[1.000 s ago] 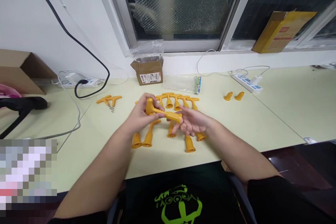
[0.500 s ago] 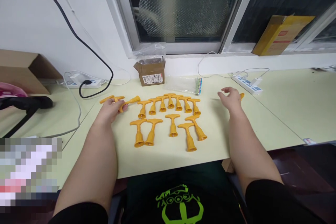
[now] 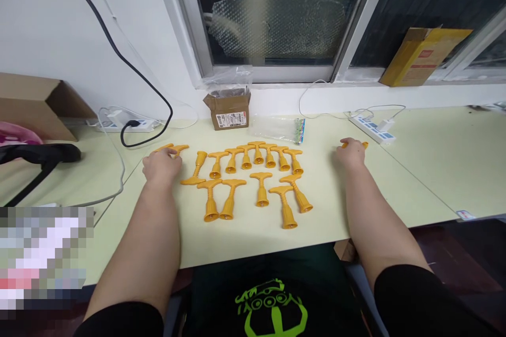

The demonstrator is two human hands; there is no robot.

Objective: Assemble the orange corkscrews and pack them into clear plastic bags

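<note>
Several yellow T-handled pieces with bell-shaped ends lie on the pale table (image 3: 253, 239). A curved row (image 3: 258, 154) of them sits in the middle, with more below it. One piece (image 3: 198, 164) lies with its bell end up and its handle down, right of my left hand (image 3: 163, 165). My left hand is over two yellow pieces (image 3: 179, 148) at the left; its fingertips are partly hidden, so its grip cannot be made out. At the right, my right hand (image 3: 351, 151) is closed round another yellow piece (image 3: 365, 144), mostly hidden by the hand.
A small cardboard box (image 3: 230, 111) and a clear plastic bag (image 3: 276, 129) stand and lie near the wall. Power strips are at the left (image 3: 144, 125) and right (image 3: 370, 129). A black cable (image 3: 114, 52) hangs down at the left, near a black stand (image 3: 47, 155).
My left hand has let go of one yellow piece, which now lies left of the row, and has shifted left. My right hand has closed on the yellow piece at the right.
</note>
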